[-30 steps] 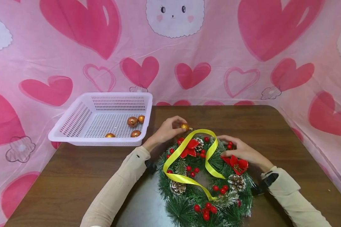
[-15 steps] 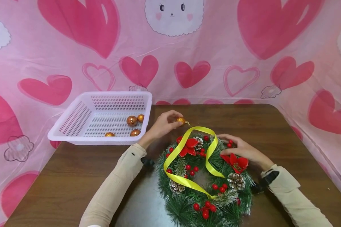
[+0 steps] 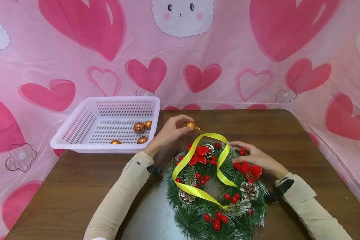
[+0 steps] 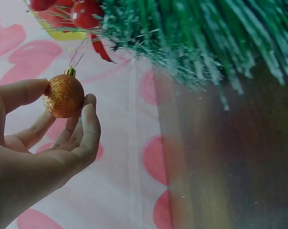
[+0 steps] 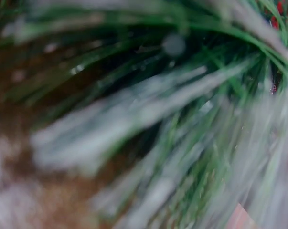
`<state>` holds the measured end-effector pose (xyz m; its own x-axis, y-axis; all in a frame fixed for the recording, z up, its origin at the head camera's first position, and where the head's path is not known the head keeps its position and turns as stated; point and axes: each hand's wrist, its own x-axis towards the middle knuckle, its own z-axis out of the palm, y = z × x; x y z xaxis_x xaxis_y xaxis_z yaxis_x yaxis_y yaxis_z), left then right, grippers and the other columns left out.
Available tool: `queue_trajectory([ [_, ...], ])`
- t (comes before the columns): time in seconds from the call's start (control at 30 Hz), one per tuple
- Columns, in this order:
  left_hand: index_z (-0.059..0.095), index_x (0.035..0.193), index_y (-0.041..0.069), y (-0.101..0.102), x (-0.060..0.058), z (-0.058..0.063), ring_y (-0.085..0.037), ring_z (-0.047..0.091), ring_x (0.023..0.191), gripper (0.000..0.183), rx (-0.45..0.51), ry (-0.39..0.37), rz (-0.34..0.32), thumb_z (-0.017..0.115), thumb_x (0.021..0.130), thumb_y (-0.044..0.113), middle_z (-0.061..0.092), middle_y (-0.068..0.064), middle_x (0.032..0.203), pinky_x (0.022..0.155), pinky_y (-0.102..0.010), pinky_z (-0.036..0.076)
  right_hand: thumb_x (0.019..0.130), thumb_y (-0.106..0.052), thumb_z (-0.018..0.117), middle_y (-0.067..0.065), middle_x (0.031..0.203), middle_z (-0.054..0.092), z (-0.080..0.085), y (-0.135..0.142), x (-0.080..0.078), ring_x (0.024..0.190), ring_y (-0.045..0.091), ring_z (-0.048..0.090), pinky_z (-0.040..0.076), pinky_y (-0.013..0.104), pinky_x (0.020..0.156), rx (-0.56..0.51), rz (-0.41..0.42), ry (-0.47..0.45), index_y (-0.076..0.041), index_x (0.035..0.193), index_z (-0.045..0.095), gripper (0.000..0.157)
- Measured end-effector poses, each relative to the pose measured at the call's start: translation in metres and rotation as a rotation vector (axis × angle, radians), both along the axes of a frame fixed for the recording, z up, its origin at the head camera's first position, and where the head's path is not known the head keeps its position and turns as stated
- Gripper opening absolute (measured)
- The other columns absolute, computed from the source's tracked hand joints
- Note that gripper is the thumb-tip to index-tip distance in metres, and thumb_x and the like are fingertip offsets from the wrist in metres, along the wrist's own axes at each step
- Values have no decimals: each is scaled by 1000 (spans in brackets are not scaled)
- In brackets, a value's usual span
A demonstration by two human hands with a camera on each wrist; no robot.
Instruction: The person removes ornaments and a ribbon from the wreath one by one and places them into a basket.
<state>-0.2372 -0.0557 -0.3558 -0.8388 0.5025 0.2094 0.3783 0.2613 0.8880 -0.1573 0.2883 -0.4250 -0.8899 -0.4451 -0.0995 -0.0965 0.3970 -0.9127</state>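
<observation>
Between thumb and fingertips, my left hand [image 3: 171,129] pinches a small gold glitter Christmas bauble [image 3: 191,125] beyond the wreath's top left. The left wrist view shows the bauble [image 4: 65,97] up close, its gold cap and thin hanging loop pointing toward the greenery. A green Christmas wreath [image 3: 189,220] with frosted tips, red berries, pine cones and red poinsettias lies in front of me. Yellow ribbon [image 3: 180,167] loops loosely over it. My right hand [image 3: 259,159] holds the wreath's upper right side beside a poinsettia [image 3: 249,171], some fingers hidden in the needles. Blurred needles [image 5: 148,114] fill the right wrist view.
A white plastic basket [image 3: 58,141] stands at the back left of the brown wooden table [image 3: 63,190], with several copper and gold baubles [image 3: 139,127] inside. Behind the table hangs a pink heart-patterned cloth [image 3: 174,53].
My left hand has moved the bauble slightly back and to the left, away from the wreath's top. The right hand stays in place on the wreath.
</observation>
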Motion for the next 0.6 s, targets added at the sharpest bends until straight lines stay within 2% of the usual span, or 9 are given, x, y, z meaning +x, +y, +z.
queue_trajectory([
  [0.1,66,120,4,-1,1,5,-22,67,102,28,22,5,-6,69,93,9,69,-8,113,87,-35,56,91,-19,71,18,148,46,0,0,0,127,35,49,49,36,94,8,-5,3,-11,146,47,60],
  [0.3,65,122,2,-5,0,11,-25,67,105,30,57,-9,-20,69,93,10,68,-12,114,86,-36,57,91,-18,72,17,145,48,0,1,-2,109,21,57,52,33,89,2,-2,4,-13,145,48,59],
  [0.6,65,122,2,-13,3,24,-25,66,104,30,59,39,-18,68,94,12,68,-10,114,84,-37,57,91,-18,71,17,143,50,-2,1,-1,114,19,56,51,32,91,0,-2,6,-12,145,48,59],
])
